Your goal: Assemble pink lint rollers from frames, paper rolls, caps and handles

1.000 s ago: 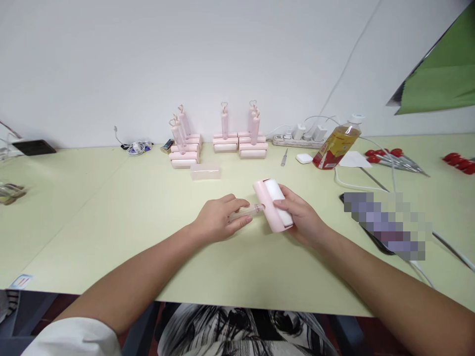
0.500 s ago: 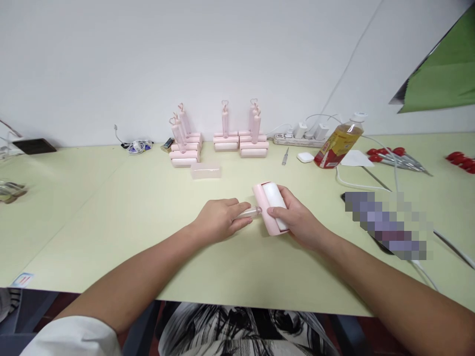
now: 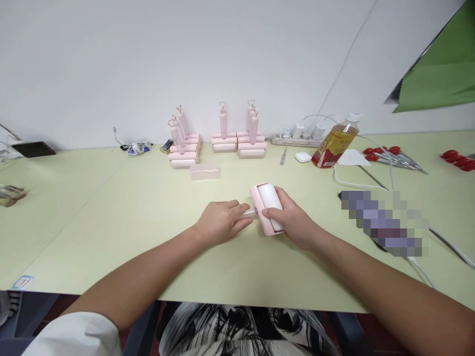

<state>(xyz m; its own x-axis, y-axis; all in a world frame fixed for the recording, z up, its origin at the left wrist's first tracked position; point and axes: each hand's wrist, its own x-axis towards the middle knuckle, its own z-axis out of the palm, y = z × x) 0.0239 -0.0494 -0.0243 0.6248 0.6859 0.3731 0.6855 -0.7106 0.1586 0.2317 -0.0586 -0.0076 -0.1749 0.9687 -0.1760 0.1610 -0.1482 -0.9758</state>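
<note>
A pink lint roller [image 3: 261, 212] is held between both hands above the table, its white roll [image 3: 272, 200] turned up. My right hand [image 3: 291, 217] grips the roller head, thumb over the white roll and fingers behind it. Closed around the clear handle [image 3: 249, 213] is my left hand [image 3: 221, 221], which hides most of it. The handle's end meets the side of the pink head. Beyond my left hand lies a translucent pink cover [image 3: 205, 171] on the table.
Several finished-looking lint rollers [image 3: 224, 141] stand by the wall with handles upright. To the right are a power strip [image 3: 297, 140], a tilted drink bottle [image 3: 337, 143], a small screwdriver [image 3: 283, 156], red-handled tools [image 3: 393, 155] and a blurred-out phone [image 3: 382, 225] with cables.
The view has shifted slightly. Both hands keep hold of the lint roller, and the visible part of the handle between my left hand and the head looks a little shorter.
</note>
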